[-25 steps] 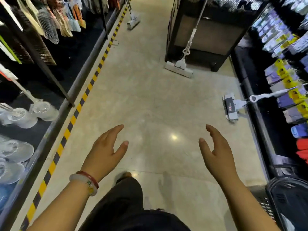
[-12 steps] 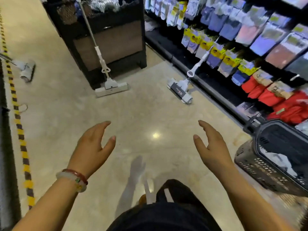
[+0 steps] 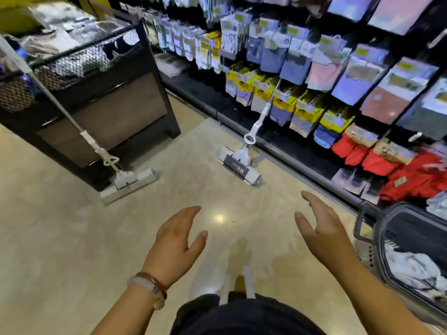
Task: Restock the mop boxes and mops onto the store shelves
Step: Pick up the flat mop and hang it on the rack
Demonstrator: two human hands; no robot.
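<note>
Two white sponge mops stand on the beige floor. One mop (image 3: pixel 239 165) has a black-labelled head and its handle leans against the right-hand shelf of packaged goods. The other mop (image 3: pixel 128 180) rests against the black mesh display bin (image 3: pixel 101 97), handle slanting up to the left. My left hand (image 3: pixel 177 243) and my right hand (image 3: pixel 324 230) hover empty over the floor in front of me, fingers apart, well short of both mops. No mop boxes are in view.
The right-hand shelf (image 3: pixel 314 76) carries hanging packs of cloths and red items low down. A dark plastic shopping basket (image 3: pixel 408 252) holding pale packages sits on the floor at my right. My shoes and dark trousers show at the bottom.
My view has swung right and closer to the mops; the left shelf and striped floor tape have left the frame. Both hands stay empty and spread.
</note>
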